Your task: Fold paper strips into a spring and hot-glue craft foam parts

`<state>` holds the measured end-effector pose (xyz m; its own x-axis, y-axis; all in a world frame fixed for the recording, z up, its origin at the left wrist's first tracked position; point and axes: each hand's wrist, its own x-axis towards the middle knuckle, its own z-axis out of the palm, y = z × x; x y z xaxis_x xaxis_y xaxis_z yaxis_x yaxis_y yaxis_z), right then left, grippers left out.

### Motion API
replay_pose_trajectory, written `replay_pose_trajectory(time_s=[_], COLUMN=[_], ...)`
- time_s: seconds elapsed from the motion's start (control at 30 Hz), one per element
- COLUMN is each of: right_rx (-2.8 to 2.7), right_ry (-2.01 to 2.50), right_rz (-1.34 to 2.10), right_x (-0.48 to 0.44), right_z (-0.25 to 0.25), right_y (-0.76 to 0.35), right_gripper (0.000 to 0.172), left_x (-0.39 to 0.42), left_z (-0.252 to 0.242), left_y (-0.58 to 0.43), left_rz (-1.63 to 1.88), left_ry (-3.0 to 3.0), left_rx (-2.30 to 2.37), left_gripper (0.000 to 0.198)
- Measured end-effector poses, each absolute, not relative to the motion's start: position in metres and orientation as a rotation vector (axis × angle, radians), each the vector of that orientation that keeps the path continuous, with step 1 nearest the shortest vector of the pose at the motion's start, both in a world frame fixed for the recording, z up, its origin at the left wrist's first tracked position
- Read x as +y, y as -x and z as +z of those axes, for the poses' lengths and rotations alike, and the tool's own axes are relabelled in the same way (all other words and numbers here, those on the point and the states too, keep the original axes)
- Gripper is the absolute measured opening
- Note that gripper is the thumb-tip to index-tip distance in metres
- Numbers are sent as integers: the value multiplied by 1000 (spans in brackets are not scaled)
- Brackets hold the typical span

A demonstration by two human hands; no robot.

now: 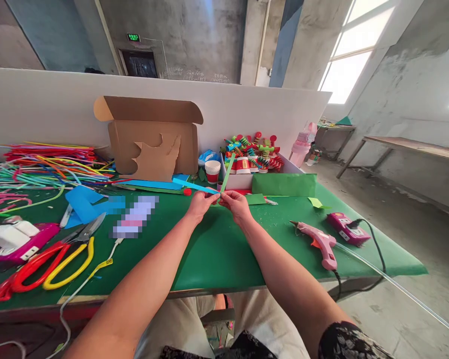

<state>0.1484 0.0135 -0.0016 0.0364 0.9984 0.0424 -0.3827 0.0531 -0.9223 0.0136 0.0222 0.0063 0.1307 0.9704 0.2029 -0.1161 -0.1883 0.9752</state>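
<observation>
My left hand (201, 205) and my right hand (235, 203) meet over the green table, fingertips pinched close together. Between them the ends of a blue paper strip (198, 186) and a green paper strip (228, 172) come together in a corner. From the fingers the blue strip runs out to the upper left, while the green one points up and slightly right. My left fingers pinch the blue strip's end; the right ones press at the green strip's end. How the two ends overlap is hidden by the fingertips.
On the right lie a pink glue gun (322, 242) with a long glue stick and a purple power socket (347, 229). Red-and-yellow scissors (56, 257) rest at left, near pipe cleaners (48, 164). Behind stand a cardboard box (153, 144), paper cups (212, 172) and a box of crafts (247, 178).
</observation>
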Motion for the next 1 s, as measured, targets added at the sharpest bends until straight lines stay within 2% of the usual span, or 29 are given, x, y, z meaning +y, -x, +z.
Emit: replay_pose_trajectory(time_s=[0.6,1.0], right_rx=[-958,-939], right_ry=[880,932], right_rz=[1352,1306], right_x=[10,10], right_z=[2,3], right_y=[-146,-145], right_gripper=[39,33], left_x=[25,24], left_z=[4,5], left_y=[-16,-17], left_rz=[1334,1321], left_ry=[-1230,-1228], left_rx=[995,984], left_gripper=[40,42])
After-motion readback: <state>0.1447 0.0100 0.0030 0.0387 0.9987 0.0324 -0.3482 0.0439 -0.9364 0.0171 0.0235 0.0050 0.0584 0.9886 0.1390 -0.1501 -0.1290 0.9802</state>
